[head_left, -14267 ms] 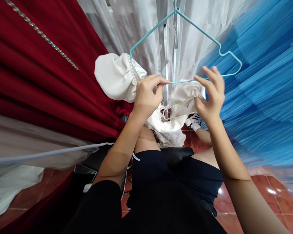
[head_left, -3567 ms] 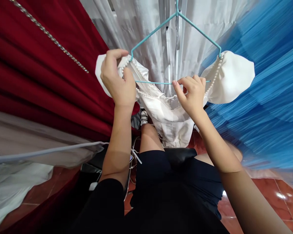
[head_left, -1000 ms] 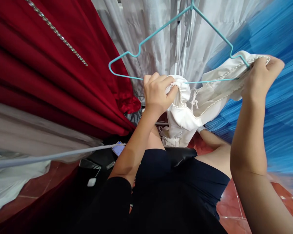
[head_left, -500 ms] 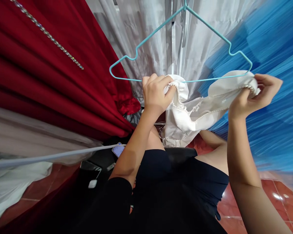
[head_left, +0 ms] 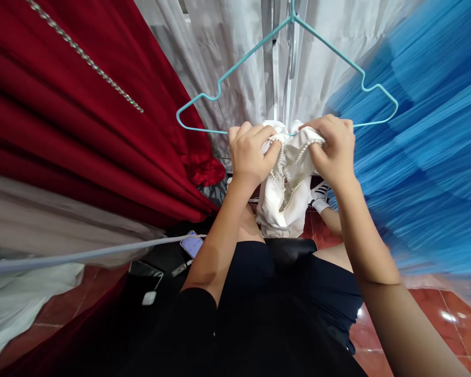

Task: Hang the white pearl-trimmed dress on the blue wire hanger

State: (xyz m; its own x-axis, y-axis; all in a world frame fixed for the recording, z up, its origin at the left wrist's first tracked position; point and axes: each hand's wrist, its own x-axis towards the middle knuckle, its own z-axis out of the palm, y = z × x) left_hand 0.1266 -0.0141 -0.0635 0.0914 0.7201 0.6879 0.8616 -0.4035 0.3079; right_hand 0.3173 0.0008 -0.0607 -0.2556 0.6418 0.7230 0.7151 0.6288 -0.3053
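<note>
the pearl-trimmed white garment is pinched by left hand and right hand, both curled; likely soft and light, best held beside its beading.

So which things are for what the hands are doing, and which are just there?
In use:
- white garment, held by the left hand and right hand
- hanger, its bottom bar running by both hands

Just there, neither hand on them:
- phone, lying on something black
- red cloth
- blue cloth
</note>
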